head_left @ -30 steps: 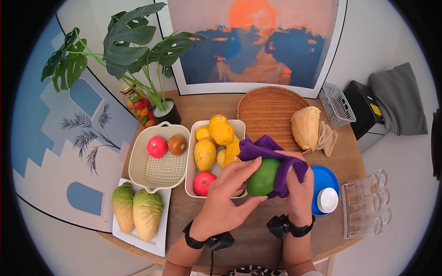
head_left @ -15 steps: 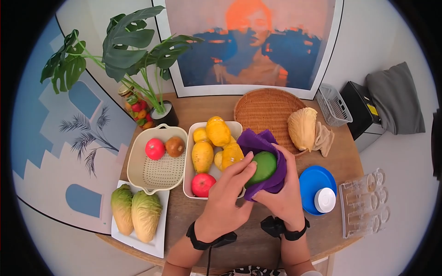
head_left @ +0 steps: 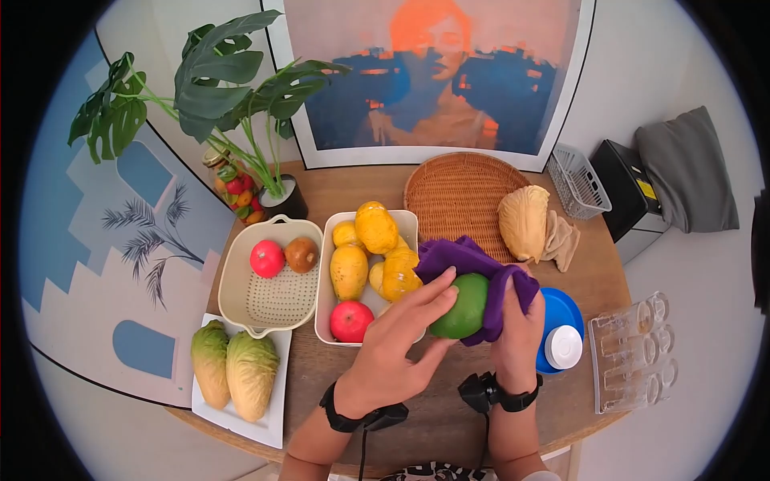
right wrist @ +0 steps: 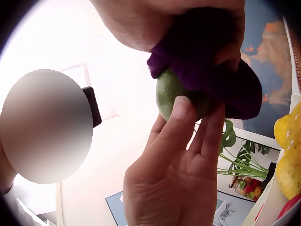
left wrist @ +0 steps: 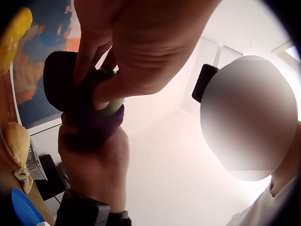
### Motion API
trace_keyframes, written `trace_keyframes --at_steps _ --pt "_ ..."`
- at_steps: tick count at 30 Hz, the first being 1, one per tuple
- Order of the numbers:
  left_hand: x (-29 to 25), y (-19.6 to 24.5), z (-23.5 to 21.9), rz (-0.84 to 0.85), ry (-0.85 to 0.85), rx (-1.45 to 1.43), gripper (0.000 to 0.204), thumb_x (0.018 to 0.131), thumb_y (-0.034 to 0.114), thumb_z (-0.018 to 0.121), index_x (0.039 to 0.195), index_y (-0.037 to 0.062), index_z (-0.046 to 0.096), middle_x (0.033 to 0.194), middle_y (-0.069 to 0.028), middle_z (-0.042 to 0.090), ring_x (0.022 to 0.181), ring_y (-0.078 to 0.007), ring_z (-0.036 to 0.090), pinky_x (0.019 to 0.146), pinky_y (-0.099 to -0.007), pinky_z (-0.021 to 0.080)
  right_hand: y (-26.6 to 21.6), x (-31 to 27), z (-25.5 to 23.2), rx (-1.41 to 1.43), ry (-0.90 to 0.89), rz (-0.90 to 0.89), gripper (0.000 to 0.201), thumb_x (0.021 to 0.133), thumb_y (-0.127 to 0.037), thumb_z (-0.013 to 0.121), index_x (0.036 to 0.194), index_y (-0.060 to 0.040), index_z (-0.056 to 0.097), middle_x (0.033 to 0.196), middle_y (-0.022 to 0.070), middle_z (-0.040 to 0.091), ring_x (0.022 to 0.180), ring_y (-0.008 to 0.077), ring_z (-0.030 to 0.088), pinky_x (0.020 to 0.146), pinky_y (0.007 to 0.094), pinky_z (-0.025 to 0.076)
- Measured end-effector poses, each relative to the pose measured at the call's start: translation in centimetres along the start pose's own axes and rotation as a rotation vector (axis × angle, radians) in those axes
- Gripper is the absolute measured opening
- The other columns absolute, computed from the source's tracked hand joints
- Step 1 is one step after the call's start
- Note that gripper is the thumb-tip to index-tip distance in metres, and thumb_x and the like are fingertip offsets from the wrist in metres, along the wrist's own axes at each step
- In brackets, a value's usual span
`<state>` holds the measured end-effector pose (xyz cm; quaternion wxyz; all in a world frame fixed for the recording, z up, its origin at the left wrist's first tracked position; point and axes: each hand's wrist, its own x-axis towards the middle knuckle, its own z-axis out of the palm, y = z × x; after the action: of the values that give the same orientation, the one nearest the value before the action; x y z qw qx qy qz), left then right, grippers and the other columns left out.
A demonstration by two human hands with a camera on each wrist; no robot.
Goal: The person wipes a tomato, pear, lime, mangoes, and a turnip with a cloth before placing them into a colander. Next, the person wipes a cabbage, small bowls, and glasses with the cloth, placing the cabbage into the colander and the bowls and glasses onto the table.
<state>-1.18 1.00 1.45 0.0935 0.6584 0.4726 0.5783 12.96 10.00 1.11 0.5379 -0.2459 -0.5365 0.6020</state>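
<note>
In the head view, the left hand (head_left: 393, 346) grips the green fruit (head_left: 460, 311) between thumb and fingers, parted by its width, above the table (head_left: 321, 401). The right hand (head_left: 520, 341) is closed round the purple cloth (head_left: 449, 255), which wraps the fruit's far side. The left hand hides a corner of the white bin (head_left: 321, 309) holding yellow fruits and 1 red fruit; the right hand covers part of the blue plate (head_left: 559, 305) with its white jar (head_left: 564, 346). The cream basket (head_left: 277, 309) holds 1 red and 1 brown fruit, near 2 cabbages (head_left: 252, 377).

The left wrist view is dark; hand and cloth hide most of the fruit. Unlike the head view, it shows a black device (left wrist: 205, 83) beside a blurred oval.

The right wrist view shows the left thumb lying against the fruit's underside, 2 or more fingers opposite, and the cloth draped over its top.
</note>
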Motion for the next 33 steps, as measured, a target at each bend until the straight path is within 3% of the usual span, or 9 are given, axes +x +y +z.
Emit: trace_keyframes --at_steps 2,9,12,14,15,18,23,28,33 --pt "0.1 0.1 0.1 0.007 -0.013 -0.022 0.060 0.074 -0.005 0.075 0.130 0.0006 0.055 0.140 -0.0207 0.051 0.122 -0.0341 0.057 0.100 -0.0380 0.047 0.9 0.2 -1.0 0.040 0.008 -0.007 0.021 0.102 -0.015 0.051 0.118 -0.0026 0.057 0.104 0.0026 0.062 0.090 0.0069 0.057 0.078 0.0224 0.047" --pt "0.0 -0.3 0.2 -0.076 -0.029 -0.113 0.060 0.077 -0.002 0.074 0.134 0.0053 0.056 0.142 -0.0200 0.050 0.123 -0.0335 0.057 0.101 -0.0376 0.046 1.0 0.5 -0.6 0.060 0.096 -0.023 0.022 0.102 -0.015 0.051 0.118 -0.0017 0.057 0.107 0.0029 0.061 0.094 0.0094 0.058 0.082 0.0242 0.048" --pt "0.0 -0.2 0.1 -0.093 -0.011 -0.098 0.057 0.077 -0.003 0.073 0.132 0.0052 0.059 0.141 -0.0198 0.051 0.121 -0.0335 0.058 0.100 -0.0374 0.047 0.3 0.4 -0.1 0.005 0.105 -0.016 0.023 0.094 -0.011 0.062 0.113 0.0000 0.058 0.101 0.0021 0.060 0.092 0.0085 0.056 0.082 0.0235 0.046" --pt "0.0 -0.2 0.2 -0.093 0.005 -0.058 0.056 0.077 -0.003 0.072 0.130 0.0048 0.060 0.141 -0.0198 0.051 0.120 -0.0336 0.059 0.099 -0.0375 0.047 -0.1 0.3 -0.2 -0.171 -0.124 -0.005 0.054 0.079 -0.013 0.076 0.124 -0.0003 0.051 0.112 0.0072 0.059 0.101 0.0148 0.057 0.091 0.0285 0.046" --pt "0.0 -0.3 0.4 -0.082 0.021 -0.012 0.057 0.075 -0.005 0.072 0.130 0.0047 0.060 0.140 -0.0199 0.051 0.120 -0.0337 0.059 0.098 -0.0376 0.048 0.0 0.4 0.0 -0.171 -0.125 -0.004 0.054 0.079 -0.013 0.076 0.124 -0.0003 0.051 0.112 0.0072 0.059 0.101 0.0148 0.057 0.091 0.0285 0.046" --pt "0.0 -0.2 0.4 -0.059 0.044 0.092 0.056 0.073 -0.006 0.073 0.127 0.0028 0.062 0.138 -0.0203 0.054 0.118 -0.0322 0.060 0.097 -0.0364 0.049 0.3 0.4 0.3 -0.383 -0.252 -0.058 0.089 0.061 -0.014 0.087 0.136 -0.0034 0.041 0.124 0.0135 0.053 0.114 0.0218 0.054 0.097 0.0357 0.045" --pt "0.0 0.0 -0.2 0.034 -0.008 0.214 0.062 0.069 -0.010 0.069 0.130 0.0028 0.059 0.139 -0.0209 0.052 0.119 -0.0343 0.059 0.096 -0.0379 0.050 -0.3 0.0 0.4 -0.353 -0.253 -0.034 0.084 0.064 -0.013 0.086 0.135 -0.0035 0.041 0.123 0.0116 0.054 0.113 0.0197 0.054 0.097 0.0342 0.045" --pt "0.3 0.6 -0.5 -0.076 0.009 0.067 0.064 0.072 -0.010 0.070 0.132 -0.0031 0.053 0.137 -0.0208 0.054 0.122 -0.0331 0.057 0.098 -0.0374 0.049 0.0 -0.2 0.7 -0.186 -0.245 -0.045 0.074 0.072 -0.011 0.082 0.134 -0.0031 0.042 0.122 0.0091 0.053 0.111 0.0166 0.053 0.096 0.0317 0.045" --pt "0.3 0.1 -0.6 -0.020 0.000 0.036 0.063 0.071 -0.007 0.075 0.131 -0.0013 0.056 0.137 -0.0216 0.054 0.123 -0.0329 0.057 0.100 -0.0377 0.048 0.1 -0.2 0.3 -0.014 -0.129 0.013 0.048 0.086 -0.011 0.070 0.127 -0.0013 0.048 0.114 0.0074 0.058 0.106 0.0134 0.055 0.094 0.0290 0.045"
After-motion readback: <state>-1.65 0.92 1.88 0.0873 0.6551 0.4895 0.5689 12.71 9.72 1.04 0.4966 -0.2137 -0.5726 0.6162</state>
